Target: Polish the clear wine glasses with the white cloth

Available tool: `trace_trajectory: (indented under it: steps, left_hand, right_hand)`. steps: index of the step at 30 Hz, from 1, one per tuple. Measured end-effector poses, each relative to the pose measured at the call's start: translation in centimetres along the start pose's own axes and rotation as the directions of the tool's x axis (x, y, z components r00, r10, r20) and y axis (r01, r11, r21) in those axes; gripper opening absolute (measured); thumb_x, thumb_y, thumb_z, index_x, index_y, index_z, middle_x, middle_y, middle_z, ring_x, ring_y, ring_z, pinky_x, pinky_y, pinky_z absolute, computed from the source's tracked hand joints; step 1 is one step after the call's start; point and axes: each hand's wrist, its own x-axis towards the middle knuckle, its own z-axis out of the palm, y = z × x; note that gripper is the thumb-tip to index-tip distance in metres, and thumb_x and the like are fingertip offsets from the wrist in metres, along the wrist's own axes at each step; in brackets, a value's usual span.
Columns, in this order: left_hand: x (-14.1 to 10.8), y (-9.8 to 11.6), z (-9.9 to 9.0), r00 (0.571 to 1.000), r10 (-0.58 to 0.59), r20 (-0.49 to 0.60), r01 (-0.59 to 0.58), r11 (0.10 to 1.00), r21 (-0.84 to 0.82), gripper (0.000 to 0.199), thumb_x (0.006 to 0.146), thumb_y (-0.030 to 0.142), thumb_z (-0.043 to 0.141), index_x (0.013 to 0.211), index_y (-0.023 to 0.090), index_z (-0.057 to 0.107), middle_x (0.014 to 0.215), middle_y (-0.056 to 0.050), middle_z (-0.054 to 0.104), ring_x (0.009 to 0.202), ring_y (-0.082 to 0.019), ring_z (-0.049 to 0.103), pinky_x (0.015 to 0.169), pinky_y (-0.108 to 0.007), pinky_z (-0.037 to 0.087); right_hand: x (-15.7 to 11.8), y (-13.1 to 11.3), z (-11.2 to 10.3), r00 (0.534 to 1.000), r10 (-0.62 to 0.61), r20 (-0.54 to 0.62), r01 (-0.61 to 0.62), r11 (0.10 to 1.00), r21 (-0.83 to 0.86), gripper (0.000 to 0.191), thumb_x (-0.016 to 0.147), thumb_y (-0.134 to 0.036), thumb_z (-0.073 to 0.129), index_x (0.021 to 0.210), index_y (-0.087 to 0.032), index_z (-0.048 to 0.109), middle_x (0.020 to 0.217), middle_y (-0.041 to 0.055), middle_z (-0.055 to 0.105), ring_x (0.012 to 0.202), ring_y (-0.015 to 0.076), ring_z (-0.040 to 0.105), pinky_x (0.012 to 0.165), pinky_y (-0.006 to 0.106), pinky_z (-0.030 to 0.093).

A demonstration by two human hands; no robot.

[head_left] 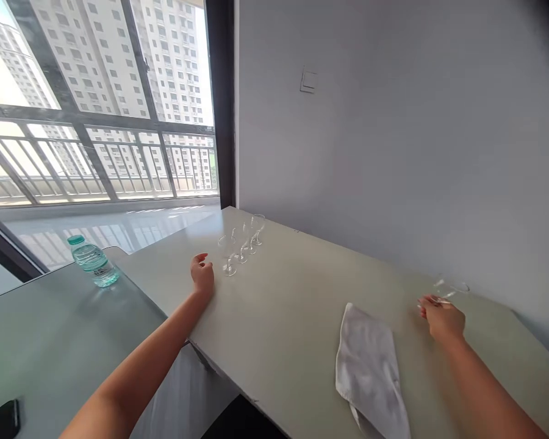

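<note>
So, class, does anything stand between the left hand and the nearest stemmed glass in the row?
Nothing visible does. The left hand is beside the nearest stemmed glass, a gap shows between them, and no other object stands in it. The other glasses stand farther from the hand.

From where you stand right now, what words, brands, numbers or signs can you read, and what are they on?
No text can be read.
Bottle: dark marks on its label, too small and blurred to read.
Glasses, cloth, switch: no text seen.
</note>
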Motion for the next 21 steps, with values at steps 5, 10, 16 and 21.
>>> trace_trajectory:
  steps: [5, 10, 16, 21]
  left_hand:
    - [-3.9, 2.3, 0.0, 0.938, 0.337, -0.081, -0.342, 0.938, -0.052, 0.029, 0.066, 0.010, 0.046, 0.092, 0.018, 0.058, 0.098, -0.005, 0.045, 0.069, -0.010, 0.045, 0.066, -0.024, 0.041]
    - [-13.7, 5.2, 1.4, 0.643, 0.456, 0.615, -0.389, 0.887, -0.250, 0.024, 0.077, 0.026, 0.051, 0.097, 0.024, 0.063, 0.104, -0.005, 0.051, 0.069, -0.009, 0.048, 0.063, -0.023, 0.044]
    - [-19.9, 7.3, 1.6, 0.520, 0.417, 0.745, -0.310, 0.905, -0.291, 0.028, 0.074, 0.035, 0.059, 0.098, 0.022, 0.065, 0.096, -0.006, 0.060, 0.081, -0.016, 0.055, 0.072, -0.027, 0.044]
    - [-16.3, 5.3, 0.7, 0.605, 0.247, 0.757, -0.140, 0.969, -0.204, 0.030, 0.075, 0.039, 0.054, 0.094, 0.018, 0.063, 0.086, -0.004, 0.065, 0.079, -0.016, 0.058, 0.070, -0.026, 0.043]
  right_hand:
    - [-6.8, -6.2, 3.5, 0.968, -0.059, 0.245, 0.021, 0.988, 0.151, 0.041, 0.053, -0.036, 0.068, 0.087, -0.013, 0.059, 0.077, 0.0061, 0.062, 0.049, 0.0099, 0.051, 0.042, 0.023, 0.045]
    - [-18.2, -13.1, 6.0, 0.765, -0.228, 0.602, 0.131, 0.971, 0.202, 0.050, 0.068, -0.035, 0.060, 0.114, -0.017, 0.051, 0.077, 0.0029, 0.064, 0.049, 0.0096, 0.051, 0.043, 0.022, 0.043]
    - [-27.5, -15.5, 7.1, 0.566, -0.394, 0.724, 0.280, 0.918, 0.281, 0.046, 0.075, -0.023, 0.049, 0.121, -0.023, 0.046, 0.094, 0.0038, 0.065, 0.077, 0.0166, 0.061, 0.072, 0.033, 0.050]
    - [-27.4, -15.2, 6.4, 0.490, -0.423, 0.762, 0.437, 0.876, 0.205, 0.046, 0.076, -0.024, 0.047, 0.123, -0.024, 0.044, 0.107, 0.0051, 0.061, 0.069, 0.0134, 0.059, 0.064, 0.028, 0.050]
